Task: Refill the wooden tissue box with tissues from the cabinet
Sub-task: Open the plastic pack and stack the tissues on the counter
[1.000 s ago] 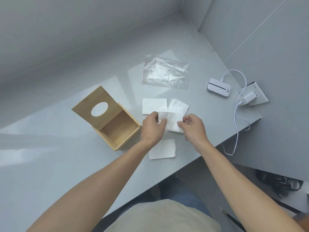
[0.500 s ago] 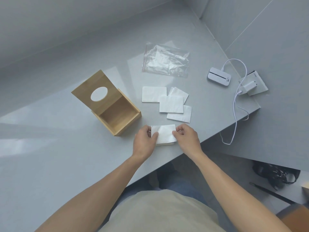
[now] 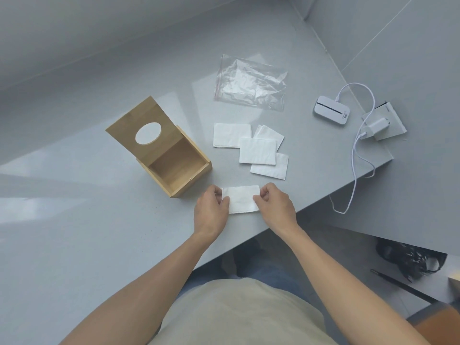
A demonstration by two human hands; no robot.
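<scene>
The wooden tissue box (image 3: 171, 160) stands on the grey table (image 3: 74, 232), pale bamboo-coloured, its lid (image 3: 143, 129) swung up and back so the oval dispensing hole shows the table through it; the inside looks bare. Just in front of the box's near corner, both hands hold a folded white tissue stack (image 3: 241, 199) low over the table: the left hand (image 3: 211, 210) pinches its left edge, the right hand (image 3: 275, 207) its right edge, thumbs on top. Beyond them lie four more folded tissues (image 3: 257, 150), flat, white and rectangular, partly overlapping one another. Farther back is an empty clear plastic bag (image 3: 251, 83), and to the right a small white device (image 3: 331, 110) with a cable
</scene>
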